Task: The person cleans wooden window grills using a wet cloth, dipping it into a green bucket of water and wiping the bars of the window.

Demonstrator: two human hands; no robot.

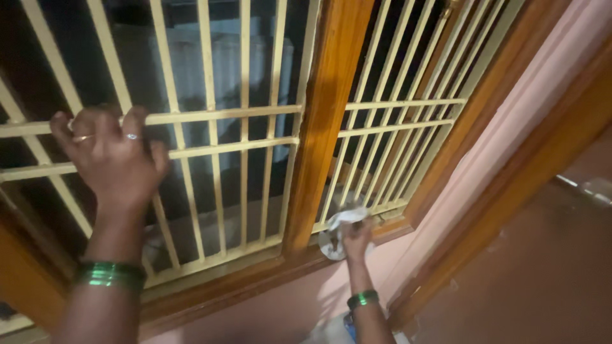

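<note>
My left hand (109,155) grips a horizontal bar of the cream window grille (223,114), fingers curled over it; it wears rings and green bangles at the wrist. My right hand (357,237) reaches down to the lower sill of the right window panel and holds a crumpled white cloth (341,223), pressed against the bottom of the grille beside the wooden frame post (326,121). A green bangle sits on that wrist too.
The window has an orange-brown wooden frame (255,280) with cream metal bars in two panels. Outside is dark, with a pale structure behind the bars. A pink wall (510,140) and a wooden door frame (529,172) stand to the right.
</note>
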